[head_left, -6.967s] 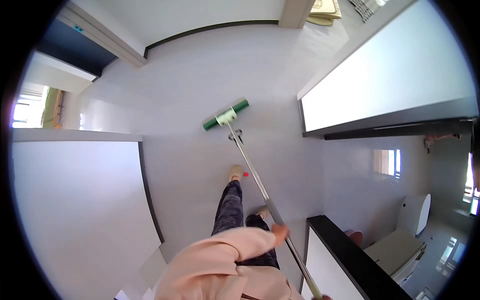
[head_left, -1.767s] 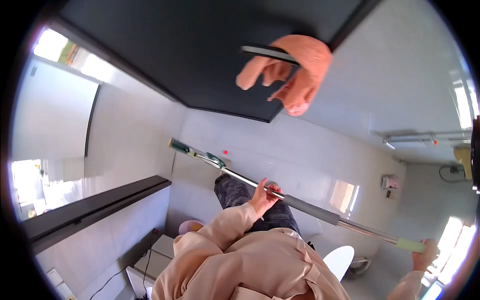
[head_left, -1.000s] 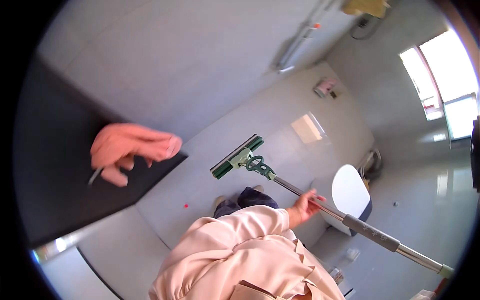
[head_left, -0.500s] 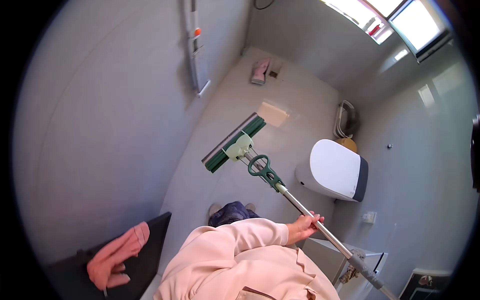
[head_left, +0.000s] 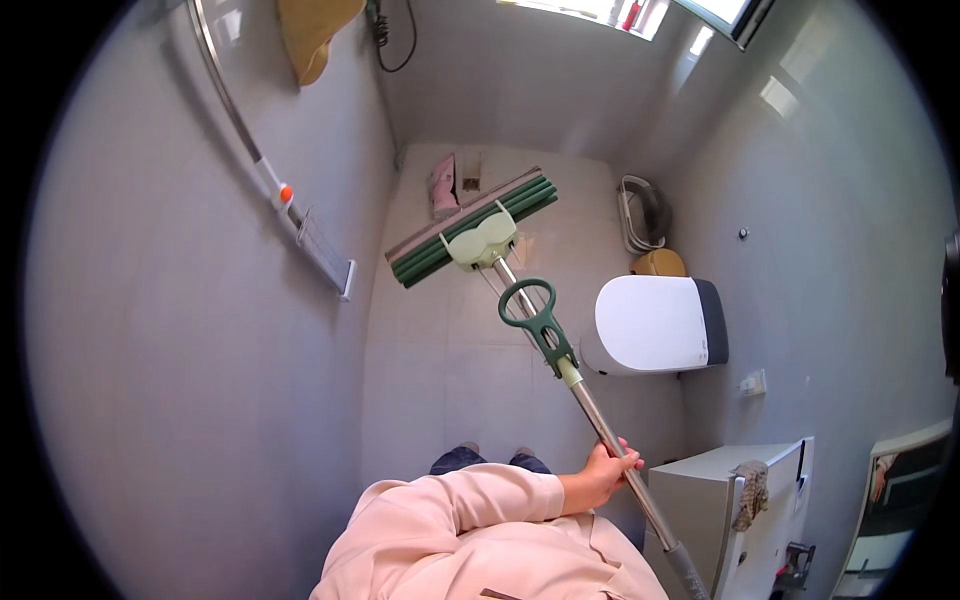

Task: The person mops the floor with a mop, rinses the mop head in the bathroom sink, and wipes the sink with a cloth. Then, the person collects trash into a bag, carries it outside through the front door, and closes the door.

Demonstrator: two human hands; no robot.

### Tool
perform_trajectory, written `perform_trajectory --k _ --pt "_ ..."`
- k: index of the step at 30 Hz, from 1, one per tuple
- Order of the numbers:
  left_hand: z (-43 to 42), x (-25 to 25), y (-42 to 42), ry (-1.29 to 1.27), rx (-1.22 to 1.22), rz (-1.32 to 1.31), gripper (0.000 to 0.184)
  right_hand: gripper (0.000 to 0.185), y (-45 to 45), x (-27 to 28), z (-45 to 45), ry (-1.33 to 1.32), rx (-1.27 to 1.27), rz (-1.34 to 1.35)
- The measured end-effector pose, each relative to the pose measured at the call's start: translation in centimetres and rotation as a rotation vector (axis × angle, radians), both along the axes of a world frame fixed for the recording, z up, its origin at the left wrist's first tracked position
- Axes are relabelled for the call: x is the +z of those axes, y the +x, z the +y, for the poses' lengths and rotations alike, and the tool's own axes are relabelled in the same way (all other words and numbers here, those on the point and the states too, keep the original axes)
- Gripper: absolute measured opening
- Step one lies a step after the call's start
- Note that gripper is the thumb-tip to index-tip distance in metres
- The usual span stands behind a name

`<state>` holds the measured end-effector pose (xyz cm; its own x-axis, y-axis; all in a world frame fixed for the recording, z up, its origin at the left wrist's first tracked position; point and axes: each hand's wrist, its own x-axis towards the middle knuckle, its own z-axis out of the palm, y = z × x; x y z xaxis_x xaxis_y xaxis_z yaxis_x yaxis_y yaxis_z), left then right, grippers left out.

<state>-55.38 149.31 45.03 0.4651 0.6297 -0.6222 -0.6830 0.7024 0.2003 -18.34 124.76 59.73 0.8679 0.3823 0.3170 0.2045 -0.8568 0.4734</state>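
Nearby, a white toilet [head_left: 650,322] flanks the mop [head_left: 569,373].

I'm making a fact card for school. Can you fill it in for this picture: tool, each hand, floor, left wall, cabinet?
Tool: mop with a green ridged head and a metal pole
Left hand: wrapped around the pole
Right hand: not in view
Floor: white toilet with a dark back end; pink thing, too unclear to name
Left wall: metal bar with an orange knob
Cabinet: patterned cloth hanging on it
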Motion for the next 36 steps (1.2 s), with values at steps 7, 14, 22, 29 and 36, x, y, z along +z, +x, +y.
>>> perform_trajectory --k 7,14,22,29,36 --pt "1.5 1.1 -1.9 0.193 -0.131 0.097 0.032 0.063 -5.5 -4.6 1.6 -0.009 -0.012 0.196" --pt "2.9 1.8 -3.6 0.694 -0.162 -0.010 0.042 0.061 -7.7 -6.3 0.4 0.003 -0.079 0.278" --pt "3.8 5.2 -2.1 0.826 -0.353 0.370 0.041 0.059 -8.5 -7.5 -1.7 0.024 -0.140 0.332" --pt "3.0 3.4 -1.0 0.886 -0.372 0.364 0.036 0.057 -9.1 -8.2 -4.1 0.036 -0.213 0.354" --pt "2.6 4.3 -0.8 0.864 -0.449 0.362 0.038 0.055 -9.7 -8.0 -11.5 0.052 -0.388 0.340"
